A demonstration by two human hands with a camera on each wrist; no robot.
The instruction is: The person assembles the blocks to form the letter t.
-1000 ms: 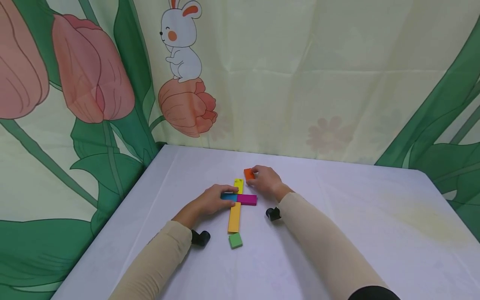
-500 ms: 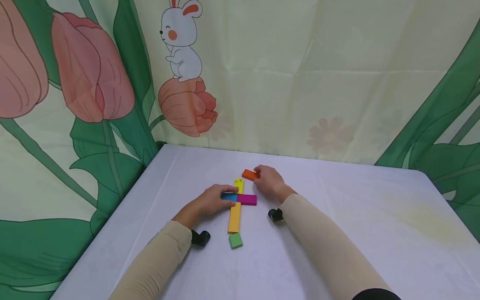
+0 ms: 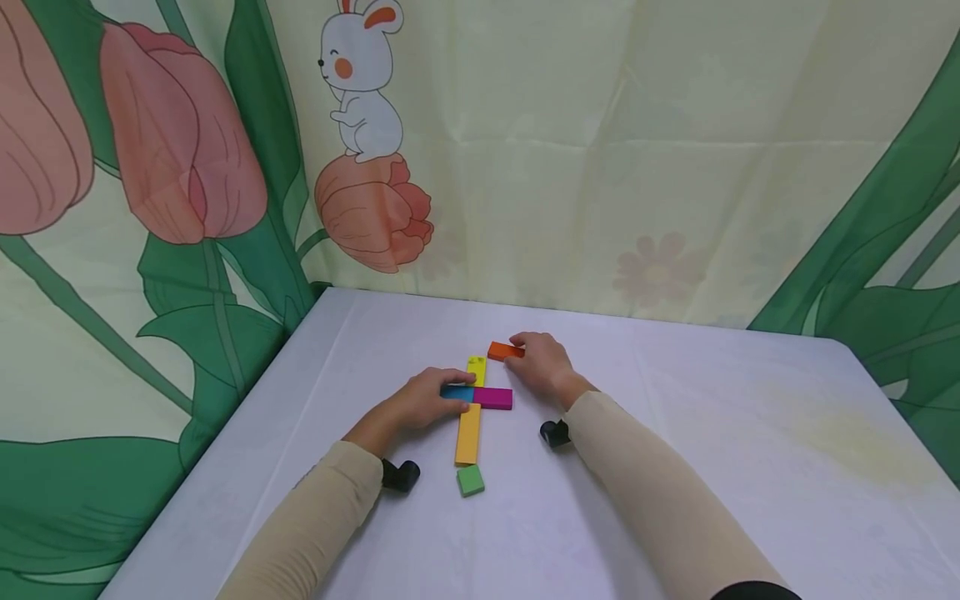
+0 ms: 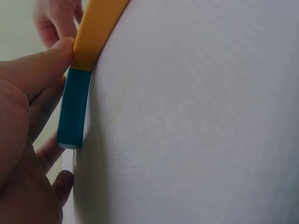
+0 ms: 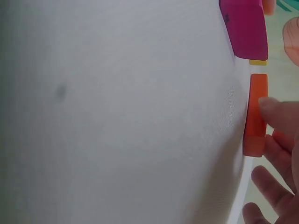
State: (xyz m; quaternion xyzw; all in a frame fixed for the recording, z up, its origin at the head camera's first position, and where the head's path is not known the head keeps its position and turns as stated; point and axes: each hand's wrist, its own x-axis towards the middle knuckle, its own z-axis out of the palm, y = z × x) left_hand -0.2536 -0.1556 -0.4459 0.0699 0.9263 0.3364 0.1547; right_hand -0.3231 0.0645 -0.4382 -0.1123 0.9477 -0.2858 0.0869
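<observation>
My left hand (image 3: 422, 398) spans the blue block (image 4: 74, 109), thumb on the near side and a finger on the far side, gripping it on the table. The thumb tip also meets the yellow-orange block (image 3: 468, 435) that runs toward me. A magenta block (image 3: 493, 399) lies end to end with the blue one. Beyond them sits a bright yellow block (image 3: 477, 370), partly behind my left fingers. At the far right of this group, my right hand (image 3: 543, 365) pinches an orange block (image 5: 256, 112) between thumb and fingers; its right end is hidden in the head view.
A green block (image 3: 471, 481) lies at the near end of the yellow-orange one. The blocks lie on a white-covered table (image 3: 675, 433). Behind its far edge hangs a curtain (image 3: 540, 167) printed with tulips and a rabbit.
The orange block has turned to lie crosswise and shifted slightly right with my right hand, exposing more of its length. My left hand and the other blocks have stayed in place.
</observation>
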